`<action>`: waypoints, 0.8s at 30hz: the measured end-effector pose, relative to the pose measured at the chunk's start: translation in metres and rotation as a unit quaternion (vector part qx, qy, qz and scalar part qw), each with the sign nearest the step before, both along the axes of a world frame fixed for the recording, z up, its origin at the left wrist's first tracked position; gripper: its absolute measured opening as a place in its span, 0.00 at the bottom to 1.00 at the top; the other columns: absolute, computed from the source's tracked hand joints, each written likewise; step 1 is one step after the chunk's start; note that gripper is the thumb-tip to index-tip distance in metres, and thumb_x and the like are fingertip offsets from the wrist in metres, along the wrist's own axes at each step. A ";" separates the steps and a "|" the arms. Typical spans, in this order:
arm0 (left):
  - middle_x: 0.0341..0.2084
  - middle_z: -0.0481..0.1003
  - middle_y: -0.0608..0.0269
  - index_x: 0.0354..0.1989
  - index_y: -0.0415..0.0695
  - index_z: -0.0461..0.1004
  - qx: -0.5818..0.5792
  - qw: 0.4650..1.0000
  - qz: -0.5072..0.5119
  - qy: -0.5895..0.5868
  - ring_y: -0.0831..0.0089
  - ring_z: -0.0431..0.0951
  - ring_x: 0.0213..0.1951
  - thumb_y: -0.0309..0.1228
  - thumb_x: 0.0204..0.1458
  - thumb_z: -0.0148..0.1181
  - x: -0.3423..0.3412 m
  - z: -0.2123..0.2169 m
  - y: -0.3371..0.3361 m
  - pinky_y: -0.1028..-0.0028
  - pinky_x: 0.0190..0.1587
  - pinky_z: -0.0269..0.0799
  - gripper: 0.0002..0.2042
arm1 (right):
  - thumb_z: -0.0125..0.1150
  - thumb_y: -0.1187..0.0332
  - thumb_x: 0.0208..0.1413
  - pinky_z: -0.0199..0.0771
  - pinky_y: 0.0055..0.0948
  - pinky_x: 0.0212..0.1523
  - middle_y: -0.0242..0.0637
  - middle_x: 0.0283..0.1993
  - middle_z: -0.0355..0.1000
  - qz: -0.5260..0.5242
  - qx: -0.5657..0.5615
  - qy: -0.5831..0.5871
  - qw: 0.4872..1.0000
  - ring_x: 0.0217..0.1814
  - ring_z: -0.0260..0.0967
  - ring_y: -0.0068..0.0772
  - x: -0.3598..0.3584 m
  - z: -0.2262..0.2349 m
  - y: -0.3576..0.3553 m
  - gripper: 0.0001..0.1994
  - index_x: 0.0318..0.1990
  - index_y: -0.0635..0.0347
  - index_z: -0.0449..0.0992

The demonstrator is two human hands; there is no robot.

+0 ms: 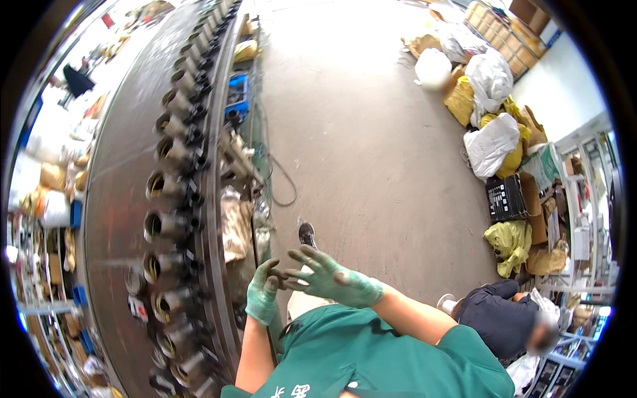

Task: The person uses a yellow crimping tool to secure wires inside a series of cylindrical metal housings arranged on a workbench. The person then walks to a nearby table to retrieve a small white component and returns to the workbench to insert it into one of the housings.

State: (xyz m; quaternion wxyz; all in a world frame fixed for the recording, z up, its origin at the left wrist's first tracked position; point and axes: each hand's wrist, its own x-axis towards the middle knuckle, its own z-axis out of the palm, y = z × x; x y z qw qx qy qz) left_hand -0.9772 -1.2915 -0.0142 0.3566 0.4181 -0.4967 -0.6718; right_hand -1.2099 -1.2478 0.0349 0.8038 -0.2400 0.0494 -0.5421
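Note:
Both of my hands wear light green work gloves with dark, soiled fingertips, held in front of my green shirt beside the long metal bench (123,192). My left hand (263,295) is nearest the bench edge, its fingers loosely bent and apart. My right hand (338,278) reaches across toward it, palm down with fingers spread. The fingertips almost meet or overlap; whether they touch I cannot tell. No object shows in either hand. Along the bench's right side runs a row of several grey metal pipe-shaped fittings (166,225) with dark clamp-like parts.
Under the bench edge sit a blue crate (237,93) and a brown sack (235,225). A hose (286,189) curls on the concrete floor. White and yellow bags (491,146) and a black box (505,199) line the right side. Another person (497,318) crouches at lower right.

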 end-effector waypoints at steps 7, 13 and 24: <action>0.46 0.81 0.57 0.59 0.35 0.74 0.026 0.960 -0.278 -0.006 0.74 0.80 0.48 0.31 0.64 0.64 -0.182 0.008 -0.267 0.74 0.52 0.76 0.19 | 0.46 0.48 0.72 0.45 0.51 0.80 0.44 0.77 0.60 -0.238 0.015 0.042 0.970 0.80 0.53 0.49 -0.159 0.027 -0.168 0.31 0.76 0.52 0.57; 0.43 0.82 0.57 0.51 0.33 0.79 0.034 0.876 -0.476 -0.071 0.73 0.79 0.44 0.28 0.63 0.61 -0.343 0.040 -0.415 0.76 0.50 0.72 0.13 | 0.48 0.50 0.73 0.53 0.50 0.78 0.41 0.67 0.72 -0.471 -0.067 -0.067 0.877 0.74 0.63 0.48 -0.262 0.026 -0.332 0.25 0.68 0.56 0.69; 0.39 0.82 0.59 0.46 0.30 0.80 0.057 0.901 -0.409 -0.131 0.72 0.78 0.42 0.30 0.58 0.66 -0.599 0.039 -0.711 0.70 0.49 0.73 0.14 | 0.53 0.57 0.73 0.63 0.44 0.74 0.43 0.63 0.72 -0.549 0.044 -0.041 0.834 0.70 0.67 0.42 -0.484 -0.012 -0.671 0.21 0.62 0.64 0.70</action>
